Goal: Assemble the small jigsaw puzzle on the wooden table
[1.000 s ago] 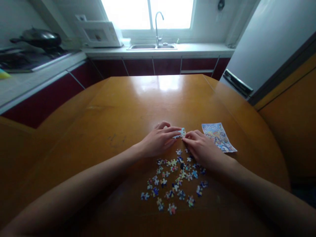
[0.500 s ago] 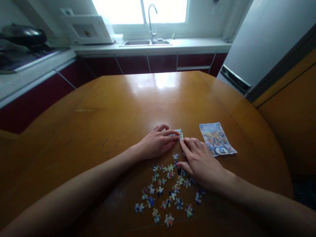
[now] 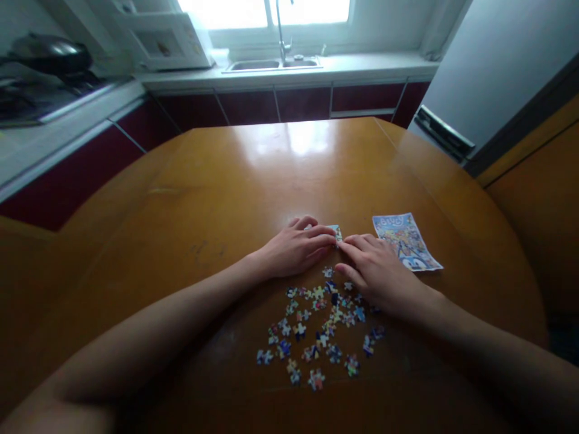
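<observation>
My left hand (image 3: 296, 247) lies on the wooden table (image 3: 226, 193) with its fingers pressed flat on a small joined bit of puzzle (image 3: 335, 231). My right hand (image 3: 377, 274) meets it from the right, its fingertips pinched together against the same bit at its right edge. Just below both hands lies a scatter of several loose puzzle pieces (image 3: 316, 331), coloured and face up. The right hand's heel covers a few of them.
A printed picture sheet (image 3: 406, 242) lies flat to the right of my right hand. Beyond the table run a counter with a sink (image 3: 271, 63), a white microwave (image 3: 169, 42) and a dark pan (image 3: 49, 54) at the left. A grey fridge (image 3: 488, 72) stands at the right.
My right hand drew back up from the loose pieces, and its fingertips closed on the joined bit again. The left hand stayed put. The view shifted slightly.
</observation>
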### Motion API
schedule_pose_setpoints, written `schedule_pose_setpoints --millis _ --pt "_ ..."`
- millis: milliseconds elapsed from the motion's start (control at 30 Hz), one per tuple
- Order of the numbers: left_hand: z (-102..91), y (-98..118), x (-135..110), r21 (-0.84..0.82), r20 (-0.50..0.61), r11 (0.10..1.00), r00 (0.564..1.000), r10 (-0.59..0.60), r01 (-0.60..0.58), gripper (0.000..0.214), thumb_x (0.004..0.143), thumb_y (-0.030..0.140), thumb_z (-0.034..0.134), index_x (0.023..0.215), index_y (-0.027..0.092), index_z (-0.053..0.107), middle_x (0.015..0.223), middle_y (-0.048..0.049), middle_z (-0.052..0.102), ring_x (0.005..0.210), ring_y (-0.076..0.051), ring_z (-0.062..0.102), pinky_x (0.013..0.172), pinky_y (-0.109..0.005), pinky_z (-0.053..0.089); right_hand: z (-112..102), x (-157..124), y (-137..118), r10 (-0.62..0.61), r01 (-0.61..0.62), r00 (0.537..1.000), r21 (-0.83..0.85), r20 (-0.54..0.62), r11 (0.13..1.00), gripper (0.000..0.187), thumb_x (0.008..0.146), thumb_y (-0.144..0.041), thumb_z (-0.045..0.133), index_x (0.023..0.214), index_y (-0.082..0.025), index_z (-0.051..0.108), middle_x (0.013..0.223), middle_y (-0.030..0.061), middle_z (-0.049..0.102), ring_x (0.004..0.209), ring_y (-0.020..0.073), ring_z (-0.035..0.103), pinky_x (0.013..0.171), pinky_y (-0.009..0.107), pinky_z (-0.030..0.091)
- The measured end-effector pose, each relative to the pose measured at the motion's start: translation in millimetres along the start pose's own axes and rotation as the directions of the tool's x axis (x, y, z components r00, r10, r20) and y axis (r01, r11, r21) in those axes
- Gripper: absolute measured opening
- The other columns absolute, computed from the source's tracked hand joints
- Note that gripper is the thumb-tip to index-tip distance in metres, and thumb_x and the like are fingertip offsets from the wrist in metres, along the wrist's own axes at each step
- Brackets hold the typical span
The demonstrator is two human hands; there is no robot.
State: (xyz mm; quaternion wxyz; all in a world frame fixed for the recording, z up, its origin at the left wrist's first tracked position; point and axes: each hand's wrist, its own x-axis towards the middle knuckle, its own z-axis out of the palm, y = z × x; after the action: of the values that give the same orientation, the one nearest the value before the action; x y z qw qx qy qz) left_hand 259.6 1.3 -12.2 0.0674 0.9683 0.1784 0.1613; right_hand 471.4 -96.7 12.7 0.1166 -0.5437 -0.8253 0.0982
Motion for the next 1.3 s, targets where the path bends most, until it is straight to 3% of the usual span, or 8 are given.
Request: schedule_pose_setpoints --millis 300,467,567,700,867,1000,1167,1300 --pt "-0.1 -0.7 0.1 0.04 0.03 0.999 0.999 0.024 -0.026 0.032 0.1 0.036 0.05 0.131 0.034 0.059 0.137 0.0002 0.059 0.116 -0.026 0.045 0.102 -0.043 0.037 -12.0 -13.0 -6.4 -0.05 0.057 0.998 0.156 -0.048 0.986 0.016 0.093 -0.022 0.054 0.094 -0.019 0.07 0.098 0.0092 0.067 0.093 0.023 0.058 0.083 0.038 0.047" --pt "0.7 -0.7 0.3 0.03 0.032 0.999 0.999 0.023 -0.024 0.033 0.1 0.034 0.049 0.133 0.035 0.058 0.136 0.0005 0.059 0.116 -0.026 0.046 0.103 -0.043 0.035 -12.7 -44.1 -41.5 -0.23 0.166 0.948 0.277 0.219 0.946 0.014 0.089 -0.022 0.06 0.076 -0.02 0.065 0.088 0.0043 0.064 0.077 0.0163 0.056 0.071 0.03 0.046" --pt "0.8 -1.0 -0.2 0.023 0.022 1.0 1.0 0.018 -0.019 0.033 0.1 0.033 0.049 0.132 0.035 0.058 0.136 0.0008 0.06 0.116 -0.026 0.046 0.103 -0.042 0.035 -5.3 -53.2 -56.4 -0.233 0.153 0.913 0.247 0.336 0.957 0.001 0.084 -0.02 0.065 0.083 -0.019 0.066 0.091 0.0056 0.067 0.082 0.0194 0.059 0.075 0.033 0.047" --pt "0.1 -1.6 -0.4 0.022 0.025 1.0 0.999 0.02 -0.021 0.034 0.1 0.032 0.049 0.133 0.035 0.058 0.137 0.0004 0.059 0.115 -0.025 0.046 0.102 -0.042 0.036 1.5 -50.5 -63.1 -0.19 0.143 0.9 0.146 0.391 0.979 0.007 0.082 -0.014 0.065 0.088 -0.016 0.066 0.095 0.0086 0.069 0.085 0.0226 0.061 0.076 0.035 0.048" --pt "-0.1 -2.3 -0.5 0.018 0.007 1.0 1.0 0.026 -0.026 0.035 0.1 0.032 0.05 0.133 0.034 0.057 0.135 -0.0022 0.06 0.116 -0.027 0.046 0.102 -0.044 0.038 4.8 -53.9 -60.5 -0.261 0.213 0.906 0.174 0.333 0.962 0.013 0.08 -0.009 0.061 0.091 -0.015 0.064 0.097 0.0089 0.068 0.085 0.0206 0.06 0.077 0.031 0.047" --pt "1.3 -3.7 -1.4 0.005 -0.017 1.0 1.0 0.011 -0.01 0.036 0.1 0.03 0.049 0.134 0.035 0.057 0.137 -0.0021 0.058 0.117 -0.026 0.046 0.104 -0.044 0.038 0.2 -55.4 -49.8 -0.221 0.117 0.927 0.325 0.303 0.938 0.013 0.077 -0.007 0.058 0.081 -0.019 0.061 0.082 0.0019 0.068 0.07 0.0144 0.058 0.064 0.026 0.043" --pt "2.2 -5.0 -1.4 -0.024 -0.001 0.999 1.0 0.024 -0.024 0.038 0.099 0.029 0.051 0.136 0.034 0.055 0.136 0.0002 0.06 0.117 -0.025 0.046 0.105 -0.042 0.037 -15.7 -17.4 -9.9 0.064 -0.103 0.994 0.526 0.093 0.844 0.01 0.081 -0.012 0.062 0.077 -0.02 0.068 0.073 0.0 0.07 0.065 0.0126 0.06 0.061 0.025 0.044" --pt "2.3 -5.4 -1.3 -0.04 -0.007 0.999 1.0 0.025 -0.025 0.037 0.098 0.029 0.052 0.134 0.034 0.057 0.132 0.0003 0.063 0.116 -0.025 0.046 0.103 -0.041 0.038 -11.6 16.1 23.1 0.281 -0.172 0.955 0.601 -0.091 0.78 0.006 0.079 -0.023 0.07 0.076 -0.018 0.072 0.072 0.0036 0.073 0.065 0.0157 0.063 0.059 0.029 0.047"
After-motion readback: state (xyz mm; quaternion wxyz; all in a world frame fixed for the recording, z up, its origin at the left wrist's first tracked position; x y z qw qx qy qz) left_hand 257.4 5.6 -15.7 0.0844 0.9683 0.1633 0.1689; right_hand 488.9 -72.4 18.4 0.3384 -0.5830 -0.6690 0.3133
